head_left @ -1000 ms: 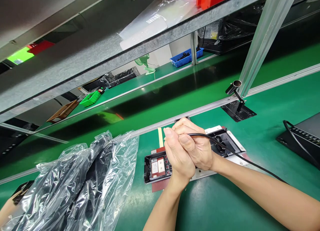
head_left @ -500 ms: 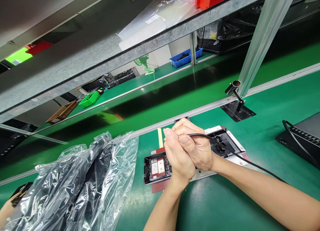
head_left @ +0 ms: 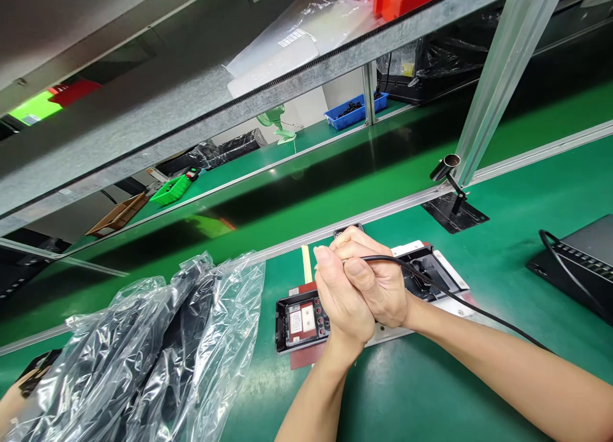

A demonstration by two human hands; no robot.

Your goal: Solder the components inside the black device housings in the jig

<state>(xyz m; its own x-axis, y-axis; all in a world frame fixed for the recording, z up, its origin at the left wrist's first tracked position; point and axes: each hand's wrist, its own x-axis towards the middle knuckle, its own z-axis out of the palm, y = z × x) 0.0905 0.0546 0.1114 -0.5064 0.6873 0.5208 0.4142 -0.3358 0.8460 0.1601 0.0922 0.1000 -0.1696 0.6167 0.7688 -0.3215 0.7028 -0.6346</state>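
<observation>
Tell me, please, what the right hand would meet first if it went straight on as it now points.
The right hand would probably meet the left hand, which lies against it; depth is unclear.

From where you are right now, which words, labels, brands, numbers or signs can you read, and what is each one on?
None can be read with certainty:
White label in the black housing: print too small.
White lettering on the clear plastic bag on the shelf: too blurred.
Yellow patch in the background: no legible text.
</observation>
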